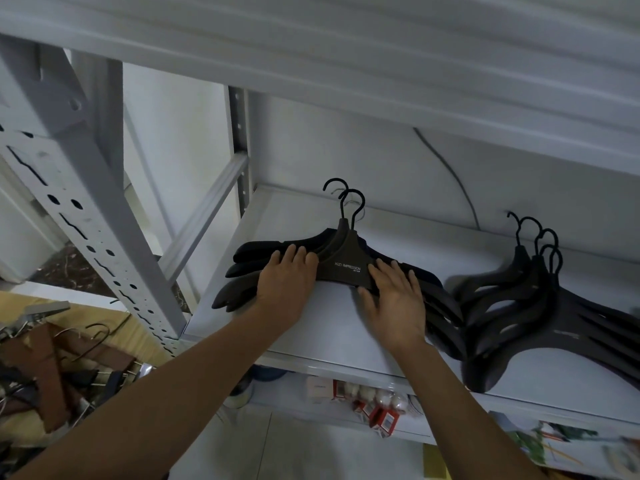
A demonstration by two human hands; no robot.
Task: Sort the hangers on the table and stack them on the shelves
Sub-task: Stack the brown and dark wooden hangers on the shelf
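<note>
A stack of hangers [341, 268] lies flat on the white, smooth-painted metal shelf [329, 323], near its left end; they are dark, matte, broad-shouldered pieces with thin black hooks curling toward the back wall, fanned slightly so that several rounded arm-tips show at the left; the top one carries small pale lettering across its neck (XIZI IMPRESSION).

The left hand [287, 282] rests on the stack's left arm and the right hand [394, 299] on its right arm; the grip of each is slack and flat, fingers straight and a little spread, pressing on the hangers without curling round anything.

A second stack [536, 306] of the same dark hangers sits well apart to the right on the same shelf, overlapped like scales, hooks also toward the wall.

A grey-white perforated upright [104, 244] with slotted holes frames the shelf's left side; beyond it, low on the left, the yellowish table [86, 315] bears a jumble of loose hangers [52, 362], brown wooden bars with metal clips and wire hooks.

Under the shelf, small red-and-white packs [377, 410] stand on a lower level; a thin grey cable [453, 174] curves down the back wall.
</note>
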